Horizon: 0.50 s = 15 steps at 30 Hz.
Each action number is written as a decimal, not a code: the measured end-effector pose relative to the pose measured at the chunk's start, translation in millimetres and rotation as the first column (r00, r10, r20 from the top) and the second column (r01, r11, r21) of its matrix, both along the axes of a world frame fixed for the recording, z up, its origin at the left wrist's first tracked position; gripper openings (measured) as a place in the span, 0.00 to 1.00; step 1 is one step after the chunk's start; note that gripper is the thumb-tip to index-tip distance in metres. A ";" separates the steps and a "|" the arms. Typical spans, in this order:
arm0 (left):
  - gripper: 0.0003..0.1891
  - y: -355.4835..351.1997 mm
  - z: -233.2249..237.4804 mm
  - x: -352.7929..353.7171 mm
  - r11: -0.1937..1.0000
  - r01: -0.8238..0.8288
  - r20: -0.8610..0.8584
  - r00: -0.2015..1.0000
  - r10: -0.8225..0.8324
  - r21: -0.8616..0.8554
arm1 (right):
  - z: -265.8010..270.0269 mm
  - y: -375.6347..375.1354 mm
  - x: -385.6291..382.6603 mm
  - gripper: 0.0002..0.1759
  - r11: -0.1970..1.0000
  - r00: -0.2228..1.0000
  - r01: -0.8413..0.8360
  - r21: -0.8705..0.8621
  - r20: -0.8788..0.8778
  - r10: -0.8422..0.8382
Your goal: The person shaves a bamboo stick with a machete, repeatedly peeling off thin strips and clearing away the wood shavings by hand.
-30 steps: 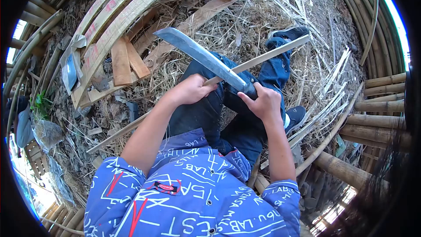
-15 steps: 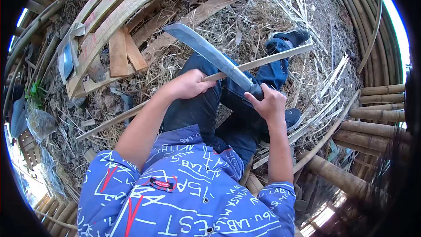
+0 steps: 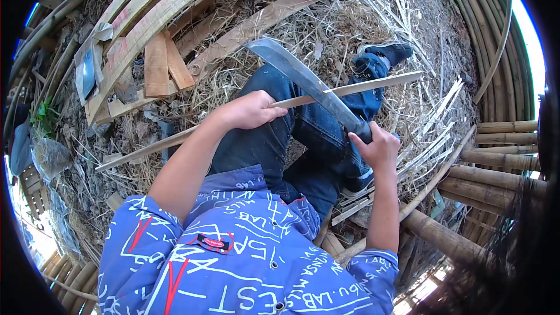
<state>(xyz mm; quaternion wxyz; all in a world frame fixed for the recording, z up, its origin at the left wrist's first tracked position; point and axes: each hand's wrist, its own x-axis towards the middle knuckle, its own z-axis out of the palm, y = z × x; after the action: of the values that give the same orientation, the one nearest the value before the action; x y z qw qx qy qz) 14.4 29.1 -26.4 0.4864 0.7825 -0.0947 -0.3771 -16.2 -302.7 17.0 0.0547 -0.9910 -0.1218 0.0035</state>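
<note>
A long, thin bamboo strip point(image 3: 361, 86) runs slantwise across my legs, from the lower left to the upper right. My left hand point(image 3: 255, 109) is closed around it over my knee, and its far part continues behind my left forearm. My right hand point(image 3: 376, 144) grips the dark handle of a machete point(image 3: 291, 65). The broad grey blade points up and left, crossing the strip to the right of my left hand. Where they cross, the blade lies over the strip and appears to touch it.
Wood shavings point(image 3: 344, 20) cover the ground around my feet. Sawn planks point(image 3: 157, 20) lie at the upper left. Split bamboo strips point(image 3: 429, 134) are piled on the right, beside bamboo poles point(image 3: 496, 178). A clear plastic bag point(image 3: 52, 157) lies at the left.
My right hand has moved right and slightly down with the machete, sliding the blade along the strip away from my left hand. My left hand has stayed nearly in place.
</note>
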 end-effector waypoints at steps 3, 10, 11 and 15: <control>0.26 -2.4 0.2 -1.1 1.000 0.002 -0.005 1.000 -0.002 -0.024 | 4.2 -10.4 -1.9 0.31 0.998 0.998 -0.036 -0.053 0.045 0.039; 0.25 0.5 -1.3 1.0 0.999 0.033 -0.009 0.999 -0.033 -0.017 | 10.2 -28.9 -9.6 0.31 0.997 0.999 -0.031 -0.068 0.040 0.034; 0.25 1.2 0.1 2.5 0.999 0.033 -0.003 0.999 -0.033 -0.018 | 11.0 -31.9 -8.1 0.31 0.997 0.999 -0.024 -0.074 0.040 0.027; 0.25 2.7 5.8 4.2 0.999 0.043 -0.031 0.999 -0.044 -0.027 | 21.0 -45.6 -10.1 0.31 0.994 0.999 -0.021 -0.112 0.043 0.026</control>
<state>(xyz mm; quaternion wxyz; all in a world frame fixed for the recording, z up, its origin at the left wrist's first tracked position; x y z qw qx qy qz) 18.6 31.8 -20.6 0.4899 0.7677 -0.1091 -0.3984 -26.3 -348.4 38.0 -0.0034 -0.9909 -0.1341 -0.0111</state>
